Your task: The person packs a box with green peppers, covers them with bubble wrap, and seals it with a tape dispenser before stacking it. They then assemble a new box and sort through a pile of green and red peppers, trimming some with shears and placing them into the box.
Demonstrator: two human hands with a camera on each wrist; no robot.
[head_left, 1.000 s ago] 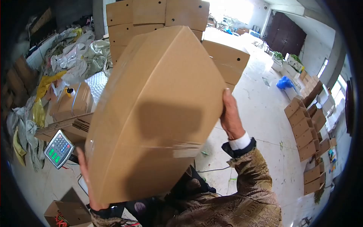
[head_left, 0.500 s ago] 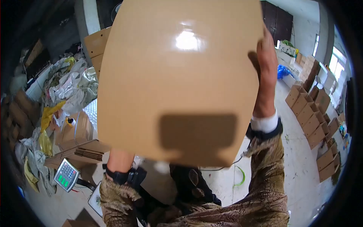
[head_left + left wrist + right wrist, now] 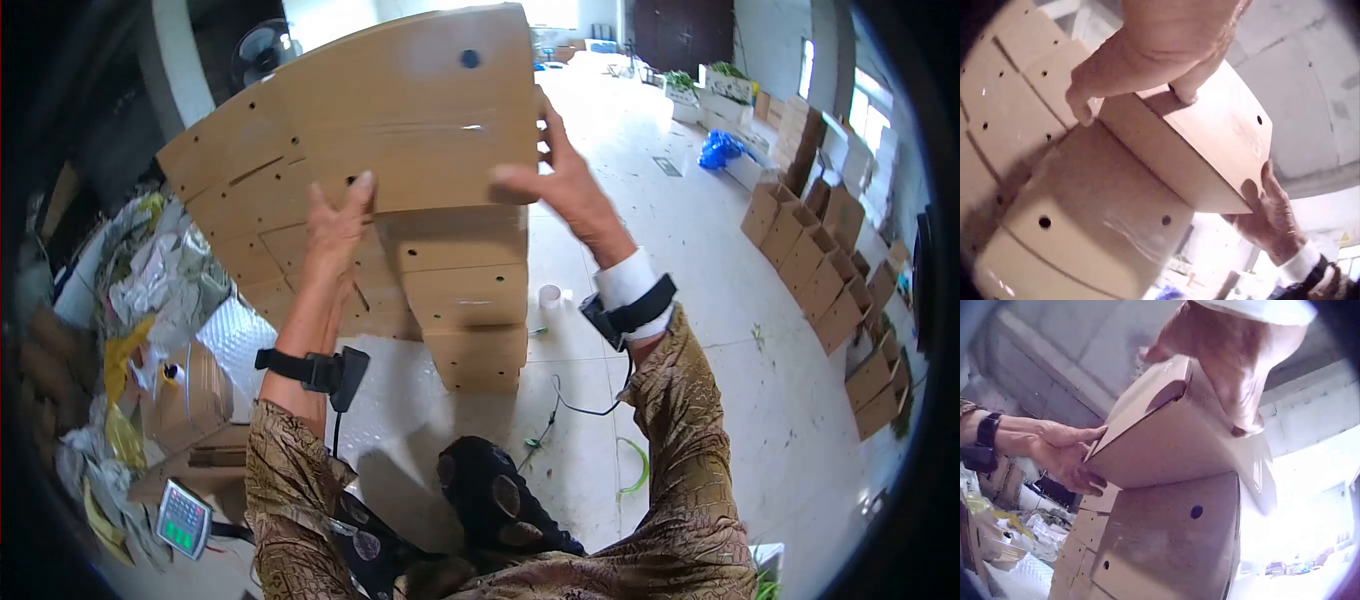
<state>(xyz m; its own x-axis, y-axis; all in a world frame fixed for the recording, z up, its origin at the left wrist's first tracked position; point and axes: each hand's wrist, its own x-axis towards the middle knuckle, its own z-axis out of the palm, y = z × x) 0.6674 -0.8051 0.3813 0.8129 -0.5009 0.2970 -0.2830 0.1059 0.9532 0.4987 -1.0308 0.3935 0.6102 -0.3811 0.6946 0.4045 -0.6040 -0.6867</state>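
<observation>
left hand (image 3: 338, 228) and right hand (image 3: 573, 188), fingers spread, touch the corners of a box (image 3: 430, 110) atop a stack (image 3: 465, 300), its contents hidden, while white bins (image 3: 728, 87) farther off hold greens (image 3: 727, 69).

Pale tiled flr (image 3: 780, 450), dk door (image 3: 684, 36)

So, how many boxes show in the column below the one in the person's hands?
3 visible in the head view, below the held box: an upper box directly underneath, a middle box, and a bottom box. Others may be hidden behind.
</observation>
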